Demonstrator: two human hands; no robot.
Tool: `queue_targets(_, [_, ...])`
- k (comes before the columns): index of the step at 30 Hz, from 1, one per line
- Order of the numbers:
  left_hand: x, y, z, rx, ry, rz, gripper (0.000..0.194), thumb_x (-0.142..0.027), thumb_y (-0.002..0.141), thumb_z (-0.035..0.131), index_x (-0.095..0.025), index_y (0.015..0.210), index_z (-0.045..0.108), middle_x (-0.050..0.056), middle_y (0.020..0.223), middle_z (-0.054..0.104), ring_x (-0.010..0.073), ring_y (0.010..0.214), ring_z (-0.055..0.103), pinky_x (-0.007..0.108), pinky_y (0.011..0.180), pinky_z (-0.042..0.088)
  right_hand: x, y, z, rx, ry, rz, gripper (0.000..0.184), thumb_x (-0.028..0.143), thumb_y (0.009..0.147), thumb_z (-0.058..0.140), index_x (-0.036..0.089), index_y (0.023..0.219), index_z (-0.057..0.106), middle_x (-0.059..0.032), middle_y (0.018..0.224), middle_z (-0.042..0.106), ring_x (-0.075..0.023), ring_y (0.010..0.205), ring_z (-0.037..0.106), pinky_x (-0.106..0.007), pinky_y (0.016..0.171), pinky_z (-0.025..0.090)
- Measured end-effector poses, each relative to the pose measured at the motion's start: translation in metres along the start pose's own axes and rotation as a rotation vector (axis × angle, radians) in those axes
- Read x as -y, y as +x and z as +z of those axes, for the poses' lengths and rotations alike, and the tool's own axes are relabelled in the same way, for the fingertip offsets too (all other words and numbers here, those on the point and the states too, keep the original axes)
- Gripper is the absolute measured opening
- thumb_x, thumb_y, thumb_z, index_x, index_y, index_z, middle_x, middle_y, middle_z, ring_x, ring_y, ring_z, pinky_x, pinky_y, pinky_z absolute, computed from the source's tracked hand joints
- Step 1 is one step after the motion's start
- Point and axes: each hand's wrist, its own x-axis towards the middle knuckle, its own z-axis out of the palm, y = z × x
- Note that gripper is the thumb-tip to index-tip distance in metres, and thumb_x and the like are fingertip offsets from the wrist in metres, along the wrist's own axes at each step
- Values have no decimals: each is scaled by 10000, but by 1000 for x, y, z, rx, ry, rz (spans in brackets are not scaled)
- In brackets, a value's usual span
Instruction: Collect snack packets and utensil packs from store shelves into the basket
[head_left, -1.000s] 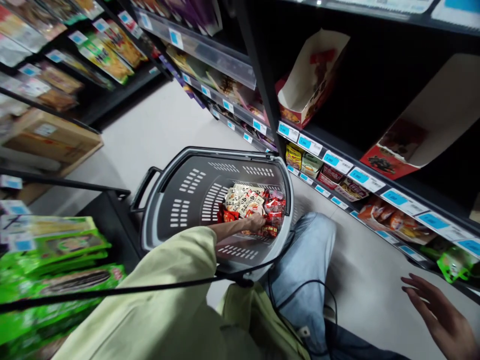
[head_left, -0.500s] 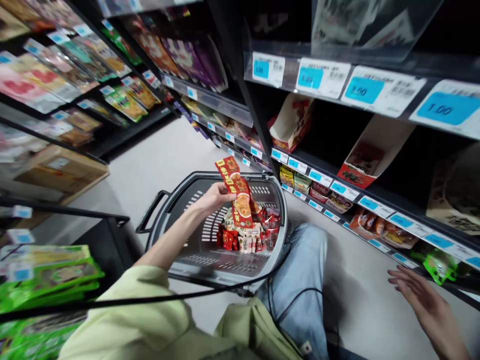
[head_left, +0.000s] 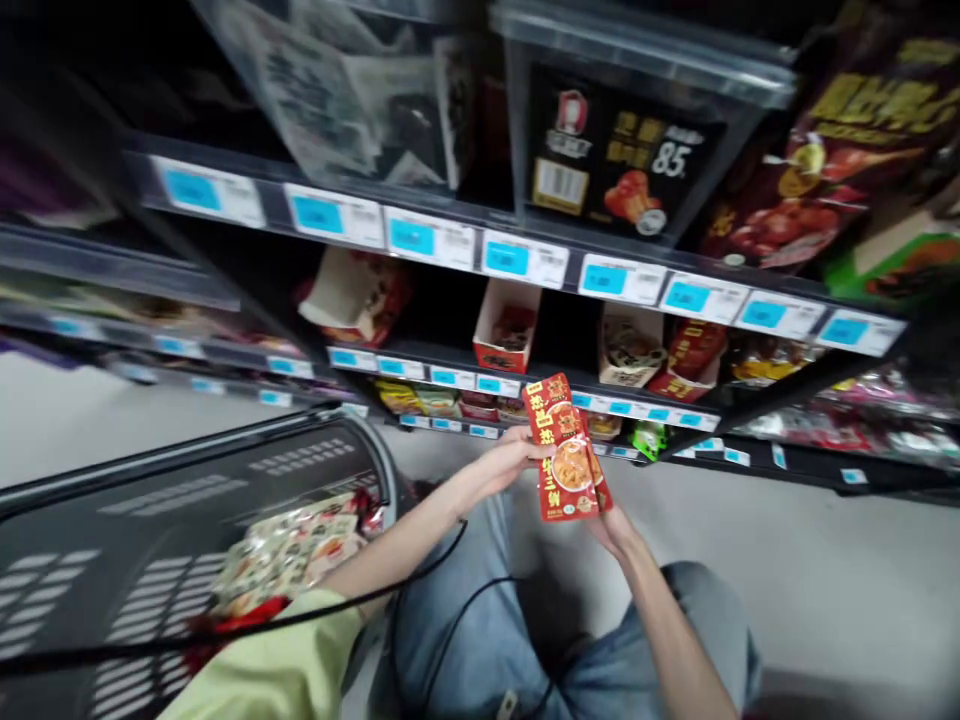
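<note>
Your left hand (head_left: 511,460) has its grip closed on the left edge of the red packets (head_left: 568,465), which overlap slightly out of line, their printed fronts showing a bowl of food. Your right hand (head_left: 609,528) touches their lower right corner; its fingers are mostly hidden behind them, so you cannot tell how far that grip is closed. The packets are between your two hands, tilted a little, in front of the lower shelves and above the gap between your knees, in blue jeans (head_left: 461,600).

Just beyond them, the low shelf holds a small red-fronted carton (head_left: 506,335), a larger open carton (head_left: 352,295) to its left, and a pale carton (head_left: 631,345) to its right. Beside the pale one stands a carton with red packs (head_left: 694,355). A green packet (head_left: 649,438) lies lower down. Above, a clear bin (head_left: 622,150) with black packaging stands on the upper shelf, over a row of blue-and-white price tags (head_left: 525,260).

To your left is the gray basket (head_left: 367,440), with cream packets (head_left: 300,545) and something red inside. A black cable (head_left: 337,605) runs across your left forearm.
</note>
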Motion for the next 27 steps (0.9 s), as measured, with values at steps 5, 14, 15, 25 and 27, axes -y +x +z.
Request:
queue_targets(5, [20,14,21,-20,135,61,493,-360,541,963,-134,947,796,107,981,807,232,833,725,318,771,518,5,-7,-13,-30,216,74,551,593,836,731,220,1241,700,-105,1294,726,-315,1203,674,-540,1095,500])
queue_targets(14, [22,0,16,26,209,133,447,-363,568,960,-151,922,789,94,965,803,265,902,729,358,838,553,14,-14,-16,-100,170,163,592,661,763,772,211,1144,709,-109,1239,754,-330,1255,658,-513,1088,519])
queue_targets(15, [23,0,16,7,200,138,450,-361,565,963,-152,924,790,96,976,801,261,893,728,355,826,556,14,-13,-16,-134,154,131,573,615,745,812,221,1147,706,-96,1245,753,-325,1220,680,-498,1071,537])
queue_targets(25, [40,2,18,-231,292,355,376,-295,540,967,-166,856,811,97,1158,739,261,994,697,316,829,560,14,-17,-10,-210,-70,-68,656,312,603,950,228,1192,673,-56,1126,786,-299,1035,753,-444,980,601])
queue_targets(27, [41,1,19,-255,301,373,356,-325,581,953,-170,869,811,96,1151,738,266,1016,694,313,837,557,14,-18,-8,-199,-111,-95,701,253,576,961,214,1206,656,-63,1141,781,-290,1040,747,-440,990,594])
